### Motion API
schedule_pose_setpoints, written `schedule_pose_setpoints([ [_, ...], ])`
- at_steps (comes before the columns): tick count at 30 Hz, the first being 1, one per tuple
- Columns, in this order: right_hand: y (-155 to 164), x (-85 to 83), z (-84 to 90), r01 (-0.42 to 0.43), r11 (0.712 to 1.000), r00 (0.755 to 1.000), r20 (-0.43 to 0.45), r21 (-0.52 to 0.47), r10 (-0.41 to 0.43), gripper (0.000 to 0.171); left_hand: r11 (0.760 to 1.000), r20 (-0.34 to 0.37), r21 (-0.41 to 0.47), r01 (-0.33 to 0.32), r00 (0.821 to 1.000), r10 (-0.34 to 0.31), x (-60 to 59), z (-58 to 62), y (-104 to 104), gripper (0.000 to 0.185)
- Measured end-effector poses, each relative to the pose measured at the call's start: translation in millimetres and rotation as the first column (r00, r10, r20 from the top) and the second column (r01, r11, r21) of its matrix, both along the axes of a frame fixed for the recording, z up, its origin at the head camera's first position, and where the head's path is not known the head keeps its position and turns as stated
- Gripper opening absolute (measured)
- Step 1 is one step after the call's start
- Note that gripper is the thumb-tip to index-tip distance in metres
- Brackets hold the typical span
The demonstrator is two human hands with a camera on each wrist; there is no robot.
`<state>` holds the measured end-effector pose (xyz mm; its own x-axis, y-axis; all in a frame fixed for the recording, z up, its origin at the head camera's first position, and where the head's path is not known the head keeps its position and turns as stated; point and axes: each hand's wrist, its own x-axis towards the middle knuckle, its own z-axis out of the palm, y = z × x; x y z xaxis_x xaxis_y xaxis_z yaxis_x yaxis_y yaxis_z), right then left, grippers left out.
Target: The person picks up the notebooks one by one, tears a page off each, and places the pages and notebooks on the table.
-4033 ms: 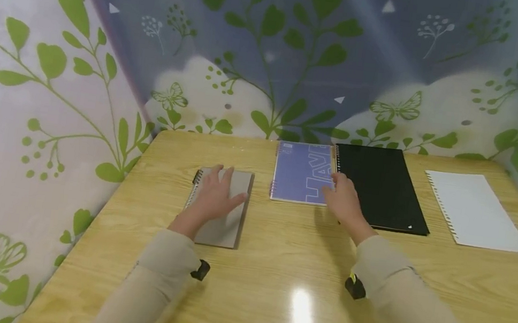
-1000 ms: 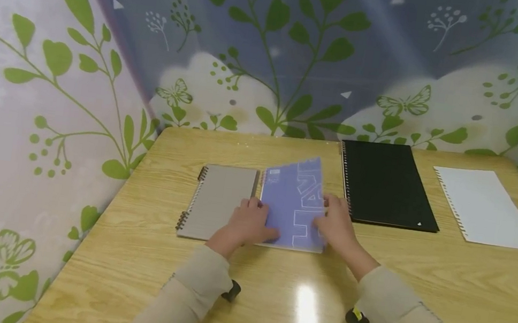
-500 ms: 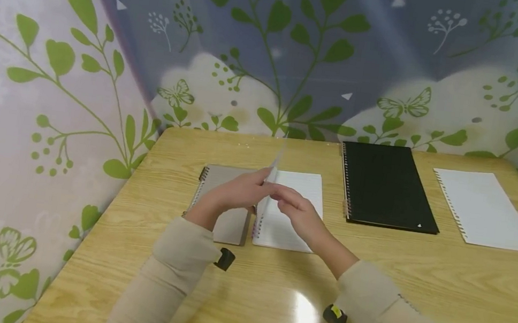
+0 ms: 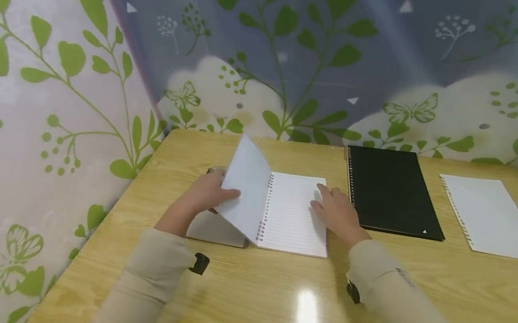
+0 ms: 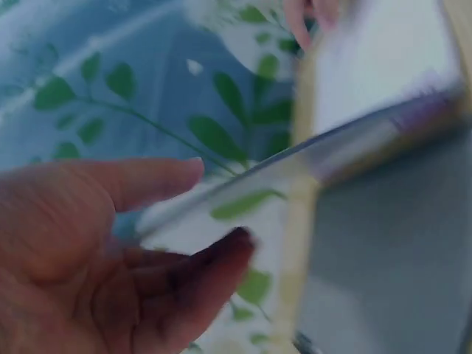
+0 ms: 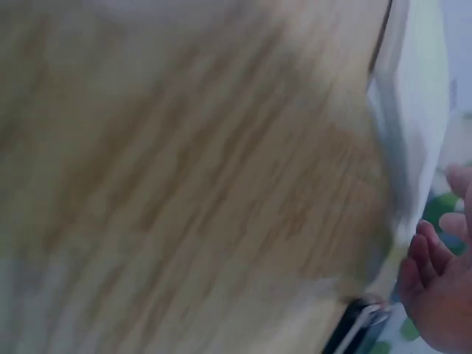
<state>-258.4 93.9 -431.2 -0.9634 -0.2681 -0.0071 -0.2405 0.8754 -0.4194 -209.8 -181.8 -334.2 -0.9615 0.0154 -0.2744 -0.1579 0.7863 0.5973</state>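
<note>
A spiral notebook [image 4: 298,215] lies open on the table, its lined page facing up. My left hand [image 4: 201,195] holds the lifted front cover [image 4: 247,192] by its outer edge, tilted up to the left of the spiral. In the left wrist view, that cover passes between the thumb [image 5: 158,181] and the fingers. My right hand [image 4: 336,209] rests at the right edge of the lined page, fingers loosely spread. Beneath the raised cover, a grey-brown spiral notebook [image 4: 216,230] lies mostly hidden.
A black spiral notebook [image 4: 393,191] lies closed to the right, close to my right hand. Beyond it is a white sheet [image 4: 494,217] with a torn perforated edge. The wooden table [image 4: 242,299] meets patterned walls at the back and left.
The notebook came from beside the black one to beside the grey-brown one. Its purple cover has since been turned up and leftward into my left hand. My right hand moved back to the page's right edge.
</note>
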Motion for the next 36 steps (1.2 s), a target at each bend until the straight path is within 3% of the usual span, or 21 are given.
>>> schedule_pose_setpoints([
  [2,7,-5.4,-4.7,-0.009,0.999,0.997,0.074,0.048,0.005,0.060,0.995,0.003,-0.091,-0.052,0.999,0.053,-2.5,-9.3,-9,0.063],
  [6,6,-16.1,-5.8,-0.029,0.998,0.986,0.163,0.054,0.020,0.069,0.968,0.029,-0.225,-0.109,0.993,0.118,-6.2,-32.0,-26,0.068],
  [12,0,-24.4,-0.3,-0.010,0.992,0.966,0.259,0.124,-0.022,0.075,0.958,0.108,-0.261,-0.119,0.982,0.152,-13.4,-66.7,-38,0.076],
  [15,1,-24.6,-0.5,-0.010,0.992,0.962,0.272,0.128,-0.025,0.075,0.954,0.129,-0.277,-0.115,0.979,0.156,-15.9,-78.3,-38,0.078],
  [19,1,-23.3,-3.8,-0.006,0.994,0.965,0.262,0.112,-0.023,0.075,0.944,0.126,-0.309,-0.116,0.979,0.162,-17.3,-82.2,-36,0.080],
  [25,-1,-20.7,-5.0,0.006,0.996,0.976,0.218,0.092,-0.026,0.073,0.934,0.135,-0.341,-0.101,0.979,0.155,-16.4,-76.5,-34,0.079],
  [28,-3,-19.7,-7.7,0.014,0.997,0.990,0.140,0.079,-0.025,0.067,0.932,0.131,-0.347,-0.102,0.979,0.156,-16.8,-76.6,-35,0.079],
  [32,-5,-15.5,-13.2,0.050,0.999,0.999,0.000,-0.006,-0.050,0.046,0.915,0.090,-0.388,-0.107,0.984,0.153,-14.6,-80.6,-33,0.076],
  [34,-6,-12.2,-13.9,0.062,0.997,0.997,-0.035,-0.042,-0.064,0.039,0.902,0.062,-0.417,-0.115,0.986,0.154,-12.2,-81.8,-29,0.072],
  [36,-6,-9.5,-12.8,0.070,0.997,0.997,-0.041,-0.041,-0.071,0.043,0.887,0.034,-0.445,-0.125,0.987,0.156,-10.2,-80.9,-26,0.067],
])
